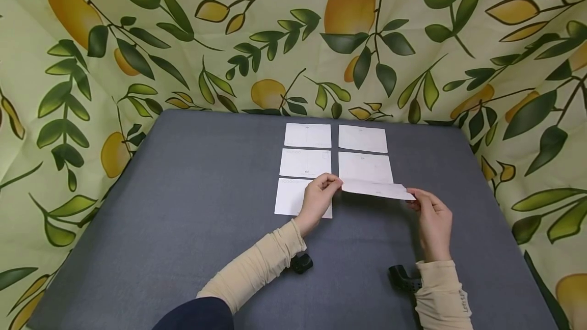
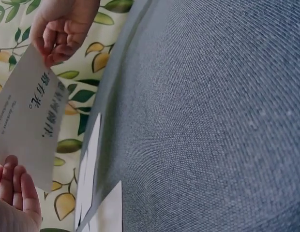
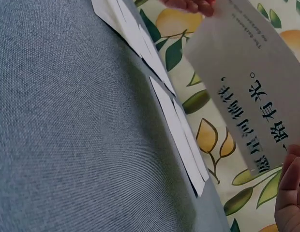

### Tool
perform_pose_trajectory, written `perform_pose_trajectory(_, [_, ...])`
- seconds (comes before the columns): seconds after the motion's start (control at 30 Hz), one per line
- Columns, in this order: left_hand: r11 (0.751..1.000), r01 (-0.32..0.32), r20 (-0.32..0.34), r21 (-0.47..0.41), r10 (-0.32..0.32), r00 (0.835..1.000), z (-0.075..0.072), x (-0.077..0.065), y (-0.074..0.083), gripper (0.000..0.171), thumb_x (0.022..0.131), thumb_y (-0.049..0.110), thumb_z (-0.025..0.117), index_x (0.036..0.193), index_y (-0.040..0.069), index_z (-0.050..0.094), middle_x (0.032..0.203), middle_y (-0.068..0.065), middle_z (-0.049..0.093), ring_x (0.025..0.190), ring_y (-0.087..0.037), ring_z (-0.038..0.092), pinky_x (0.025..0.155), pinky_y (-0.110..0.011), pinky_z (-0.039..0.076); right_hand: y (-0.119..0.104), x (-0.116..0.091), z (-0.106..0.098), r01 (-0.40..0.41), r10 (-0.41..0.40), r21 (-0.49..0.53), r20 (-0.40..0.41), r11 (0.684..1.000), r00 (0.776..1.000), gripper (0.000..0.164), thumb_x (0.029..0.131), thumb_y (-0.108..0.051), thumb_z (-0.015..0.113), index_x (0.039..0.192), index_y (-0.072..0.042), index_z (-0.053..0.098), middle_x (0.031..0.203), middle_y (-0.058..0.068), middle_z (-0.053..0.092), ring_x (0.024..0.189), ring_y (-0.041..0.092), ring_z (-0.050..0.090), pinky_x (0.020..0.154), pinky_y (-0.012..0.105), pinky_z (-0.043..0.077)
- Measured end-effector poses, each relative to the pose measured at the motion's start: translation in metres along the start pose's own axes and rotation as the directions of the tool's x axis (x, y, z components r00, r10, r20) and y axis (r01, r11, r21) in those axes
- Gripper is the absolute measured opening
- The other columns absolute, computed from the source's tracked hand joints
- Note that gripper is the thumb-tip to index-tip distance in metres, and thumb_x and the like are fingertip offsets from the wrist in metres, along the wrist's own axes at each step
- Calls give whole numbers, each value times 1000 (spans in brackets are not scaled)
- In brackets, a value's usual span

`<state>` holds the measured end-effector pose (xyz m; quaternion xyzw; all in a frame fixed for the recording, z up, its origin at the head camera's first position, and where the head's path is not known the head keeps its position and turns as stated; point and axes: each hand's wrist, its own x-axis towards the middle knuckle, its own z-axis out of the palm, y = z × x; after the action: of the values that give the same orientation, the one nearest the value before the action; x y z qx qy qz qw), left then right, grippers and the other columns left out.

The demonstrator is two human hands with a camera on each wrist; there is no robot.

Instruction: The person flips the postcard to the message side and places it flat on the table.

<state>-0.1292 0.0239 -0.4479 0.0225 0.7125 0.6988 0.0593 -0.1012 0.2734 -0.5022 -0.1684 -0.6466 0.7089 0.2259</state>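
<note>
A white postcard (image 1: 376,189) is held above the table by both hands, tilted so it looks like a narrow strip from the head. Its left end is pinched by my left hand (image 1: 317,198), its right end by my right hand (image 1: 434,223). Black Chinese characters and small English print show on the underside of the postcard (image 3: 247,92) in the right wrist view. Beneath my left forearm and hand, a lower-left card (image 1: 290,197) lies partly covered. Just beyond the held one is another flat card (image 1: 365,166).
More white cards lie flat in two columns: a middle-left card (image 1: 302,162), a back-left card (image 1: 307,135) and a back-right card (image 1: 362,138). They rest on a grey cloth-covered table (image 1: 183,208). A leaf-and-fruit patterned curtain (image 1: 293,24) hangs behind it and along the sides.
</note>
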Motion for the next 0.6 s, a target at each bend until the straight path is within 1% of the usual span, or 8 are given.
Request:
perform_pose_trajectory(0.1, [1000,2,15,19,-2,1000,-1,0,0,14,89,18,60,92,7,68,87,-16,65,77,-21,58,66,-20,43,0,0,-2,-35,34,-46,-19,998,999,30,85,-25,67,96,4,70,83,4,66,68,11,58,62,15,49])
perform_pose_trajectory(0.2, [998,-22,40,65,20,999,-3,0,-1,13,88,15,61,93,7,69,87,-12,66,72,-8,54,65,-19,44,-1,0,-1,-62,60,-117,-19,991,998,30,81,-26,72,97,0,71,84,1,68,74,11,58,63,14,47])
perform_pose_trajectory(0.27, [991,-54,64,120,47,997,-4,0,-2,14,87,14,62,96,7,69,89,-9,66,73,-4,53,67,-17,45,-2,-2,-1,-75,74,-174,-9,982,997,31,78,-26,75,99,-3,71,85,-2,68,78,10,58,64,13,46])
perform_pose_trajectory(0.33, [976,-97,99,195,79,992,-5,0,-3,16,86,12,62,100,6,68,89,-8,66,74,-2,53,68,-16,46,-6,-5,0,-63,71,-254,22,965,997,32,78,-26,75,101,-5,71,86,-8,68,79,8,58,64,12,46])
perform_pose_trajectory(0.4, [953,-141,135,269,107,985,-5,0,-4,22,85,10,62,105,6,67,88,-7,65,73,-2,53,69,-14,46,-15,-10,3,-32,59,-357,64,933,996,33,80,-27,73,104,-5,70,83,-14,65,76,5,56,63,12,46])
perform_pose_trajectory(0.47, [920,-185,174,345,131,976,-6,0,-3,28,84,9,63,111,4,65,85,-6,64,71,-2,52,69,-14,46,-25,-16,7,-7,54,-431,97,902,994,32,82,-24,71,106,-4,69,80,-20,62,73,3,54,61,12,45])
perform_pose_trajectory(0.53, [884,-209,209,417,131,969,-6,-1,-3,33,83,9,64,116,2,63,80,-4,61,68,-1,49,67,-13,43,-34,-20,11,10,57,-491,121,871,991,31,82,-20,70,108,-2,67,77,-23,59,71,0,52,60,12,44])
perform_pose_trajectory(0.6, [845,-229,241,483,123,963,-5,-2,-1,37,83,10,66,119,1,61,76,-2,59,65,-1,47,64,-13,41,-42,-24,15,3,77,-548,123,836,989,30,82,-16,69,109,-2,67,78,-21,57,71,-1,50,59,12,43])
